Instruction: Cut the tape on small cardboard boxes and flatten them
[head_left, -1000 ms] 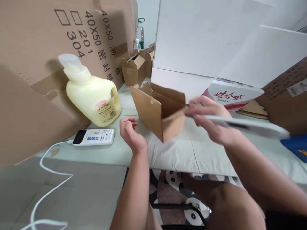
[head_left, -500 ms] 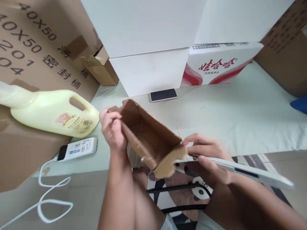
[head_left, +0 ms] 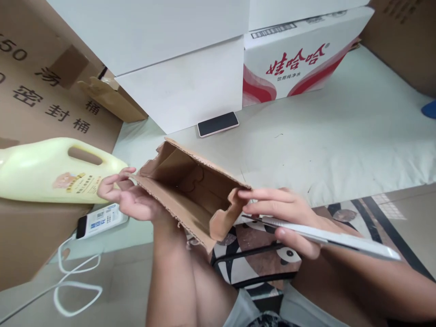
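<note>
A small open cardboard box (head_left: 185, 206) with ragged cut edges is tilted between my hands, its hollow inside facing me. My left hand (head_left: 134, 197) supports it at the left end, fingers bent by the edge, partly behind the cardboard. In my right hand (head_left: 289, 211) lies a white utility knife (head_left: 334, 238), its thin blade out and pointing left near the box's right flap. Two fingers of that same hand touch the flap's upper corner.
A phone (head_left: 218, 124) lies before white boxes (head_left: 184, 86) and a red-and-white carton (head_left: 293, 68). At left are a pale yellow bottle (head_left: 44, 172), a white power bank (head_left: 105, 221) with a cable, and big cardboard boxes (head_left: 20, 245). A patterned stool (head_left: 252, 259) stands below.
The box has turned, its near wall now leaning toward me. My left hand has slid left and loosened from a tight fist, while the knife blade has come clearly into sight.
</note>
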The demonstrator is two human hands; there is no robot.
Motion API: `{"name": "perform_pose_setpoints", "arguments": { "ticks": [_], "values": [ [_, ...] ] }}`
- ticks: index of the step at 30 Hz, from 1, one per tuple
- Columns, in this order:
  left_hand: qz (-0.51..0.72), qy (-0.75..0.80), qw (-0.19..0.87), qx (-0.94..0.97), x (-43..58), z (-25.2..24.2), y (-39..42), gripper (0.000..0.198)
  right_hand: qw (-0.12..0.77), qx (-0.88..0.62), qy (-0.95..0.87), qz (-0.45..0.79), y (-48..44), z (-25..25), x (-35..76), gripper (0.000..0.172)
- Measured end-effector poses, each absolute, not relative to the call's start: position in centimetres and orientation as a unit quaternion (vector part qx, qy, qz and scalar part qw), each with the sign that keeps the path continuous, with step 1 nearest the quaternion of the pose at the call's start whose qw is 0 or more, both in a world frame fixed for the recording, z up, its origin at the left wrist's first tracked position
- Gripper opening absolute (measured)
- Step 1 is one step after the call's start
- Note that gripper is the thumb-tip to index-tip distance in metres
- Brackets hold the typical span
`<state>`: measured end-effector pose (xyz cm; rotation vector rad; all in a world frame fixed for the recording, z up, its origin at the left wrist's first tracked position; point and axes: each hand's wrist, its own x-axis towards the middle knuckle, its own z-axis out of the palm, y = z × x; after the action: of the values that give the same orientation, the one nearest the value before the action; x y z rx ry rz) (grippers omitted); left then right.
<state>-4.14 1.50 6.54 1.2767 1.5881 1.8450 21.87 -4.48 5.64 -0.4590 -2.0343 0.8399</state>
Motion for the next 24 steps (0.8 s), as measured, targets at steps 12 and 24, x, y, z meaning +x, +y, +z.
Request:
{"name": "perform_pose_setpoints", "arguments": {
  "ticks": [12,24],
  "values": [
    [0.8,0.42,0.139,0.407,-7.7,5.5,0.0,0.021,0.408,-0.289,-0.626,0.598,-4.8,5.6,21.4,0.055],
    [0.711,0.493,0.113,0.489,-7.8,4.7,-0.3,0.037,0.369,-0.282,-0.581,0.669,-3.3,5.7,21.5,0.051]
  ]
}}
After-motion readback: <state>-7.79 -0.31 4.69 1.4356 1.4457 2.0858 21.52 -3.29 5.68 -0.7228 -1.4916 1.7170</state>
